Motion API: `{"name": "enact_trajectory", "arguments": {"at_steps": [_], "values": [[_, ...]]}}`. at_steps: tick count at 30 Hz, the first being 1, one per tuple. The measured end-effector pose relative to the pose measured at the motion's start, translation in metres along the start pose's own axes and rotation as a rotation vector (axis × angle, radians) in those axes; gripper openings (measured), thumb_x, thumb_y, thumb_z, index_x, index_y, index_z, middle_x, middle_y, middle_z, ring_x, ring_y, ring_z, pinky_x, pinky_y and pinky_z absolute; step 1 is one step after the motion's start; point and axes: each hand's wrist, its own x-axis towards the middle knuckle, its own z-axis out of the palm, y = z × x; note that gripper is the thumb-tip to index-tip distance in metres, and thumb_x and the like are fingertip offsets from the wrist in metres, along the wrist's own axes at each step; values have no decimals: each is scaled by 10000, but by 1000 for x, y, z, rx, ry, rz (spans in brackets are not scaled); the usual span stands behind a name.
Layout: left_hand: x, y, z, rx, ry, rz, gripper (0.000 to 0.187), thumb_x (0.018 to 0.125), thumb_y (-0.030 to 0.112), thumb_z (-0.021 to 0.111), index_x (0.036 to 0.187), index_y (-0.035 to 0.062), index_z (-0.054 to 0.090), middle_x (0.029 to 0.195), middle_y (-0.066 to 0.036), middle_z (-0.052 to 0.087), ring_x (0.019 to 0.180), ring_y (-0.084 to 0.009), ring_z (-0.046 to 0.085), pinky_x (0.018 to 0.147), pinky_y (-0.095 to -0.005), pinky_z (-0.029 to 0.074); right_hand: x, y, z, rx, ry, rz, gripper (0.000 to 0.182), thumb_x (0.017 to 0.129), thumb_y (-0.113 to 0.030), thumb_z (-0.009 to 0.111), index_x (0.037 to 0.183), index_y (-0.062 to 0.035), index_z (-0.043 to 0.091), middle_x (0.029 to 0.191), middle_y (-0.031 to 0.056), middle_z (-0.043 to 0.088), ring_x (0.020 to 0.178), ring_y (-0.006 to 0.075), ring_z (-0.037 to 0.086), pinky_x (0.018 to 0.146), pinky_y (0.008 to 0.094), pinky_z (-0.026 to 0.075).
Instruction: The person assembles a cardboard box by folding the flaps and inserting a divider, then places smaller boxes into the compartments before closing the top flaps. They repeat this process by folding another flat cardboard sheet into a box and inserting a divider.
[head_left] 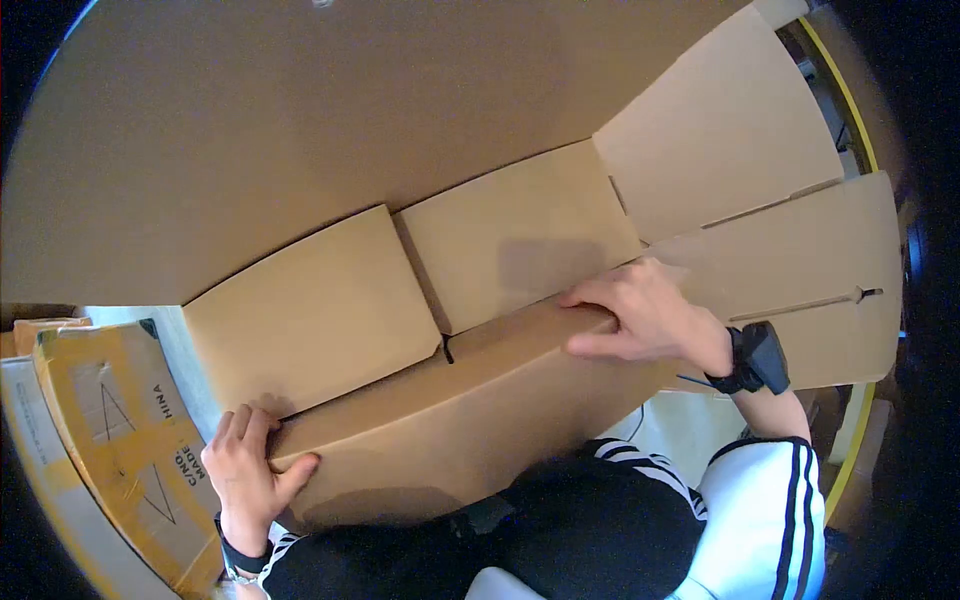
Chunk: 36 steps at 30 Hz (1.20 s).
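A large brown cardboard box [400, 440] lies partly folded in front of me, its near wall creased along a long fold. My left hand [250, 465] grips the left end of that folded edge, thumb on the near side and fingers behind it. Toward the right end, my right hand [640, 315] pinches the same edge between thumb and fingers. Beyond the fold, two flaps lie side by side: a left flap [320, 310] and a right flap [520, 230], with a narrow gap between them. A tall cardboard panel [300, 110] rises behind them.
On the right, side panels [720, 130] of the cardboard spread outward, and a slotted flap [800, 290] sticks out. Taped cartons [130, 430] with printed lettering stand at the lower left. A yellow curved edge [845, 90] runs along the far right.
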Motion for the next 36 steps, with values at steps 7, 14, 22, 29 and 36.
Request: {"name": "enact_trajectory", "arguments": {"at_steps": [7,14,22,29,36], "values": [[1,-14,34,56,190,-72,534,717,344,601,1120,6,508,1146,-209,484,1116,-364,427,921,-459,345,39,2,31,63,340,-31,234,795,-270,548,841,-57,631,788,135,606,746,315,595,636,399,491],[11,-16,38,-5,93,-127,688,765,213,555,1369,11,295,1434,-212,235,1355,-358,165,1095,-503,84,56,14,51,-68,583,-214,244,718,-126,577,951,-56,577,984,120,536,983,302,502,849,409,409],[11,-10,36,-49,126,-132,665,777,212,552,1374,37,314,1447,-195,233,1355,-344,184,1081,-510,131,142,-4,51,-322,497,-289,302,740,-171,599,1018,-56,563,1026,114,551,1033,281,504,877,412,405],[9,-10,38,-55,152,-125,653,775,199,558,1365,35,330,1440,-198,246,1345,-347,204,1078,-496,157,179,-21,64,-258,259,-311,257,775,-217,593,956,-36,572,933,133,582,919,301,585,779,419,471],[9,-10,38,-54,172,-117,640,775,190,556,1356,27,340,1432,-209,254,1339,-354,215,1073,-491,173,172,-14,53,-418,-51,-525,347,753,-349,602,913,-41,603,735,147,623,735,320,629,657,424,495]]}}
